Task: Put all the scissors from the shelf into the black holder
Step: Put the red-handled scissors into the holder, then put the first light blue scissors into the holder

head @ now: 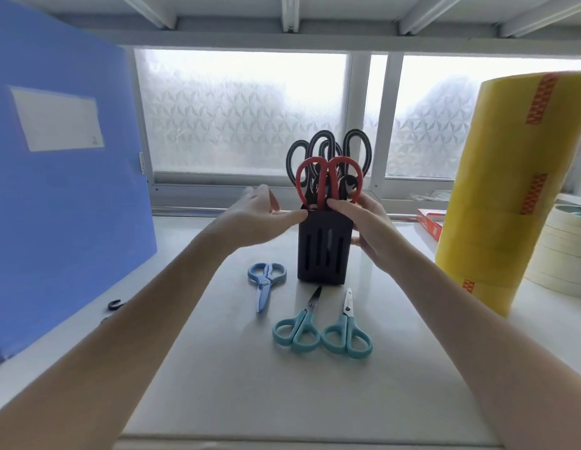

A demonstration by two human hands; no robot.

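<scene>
Three pairs of scissors lie flat on the shelf in front of the black holder: blue scissors near its left foot, and two teal ones, left teal scissors and right teal scissors, side by side closer to us. Red scissors and several black-handled scissors stand in the holder, handles up. Our left hand has loose, nearly straight fingers, thumb tip touching the holder's upper left edge, gripping nothing. Our right hand wraps the holder's right side, thumb by the red handle base. We judge we are steadying the holder and seating the red pair. To do it well, we keep the right hand bracing so the top-heavy holder doesn't tip, press the red pair fully down, then free the left hand for the blue scissors, blades pointing down into an open slot.
</scene>
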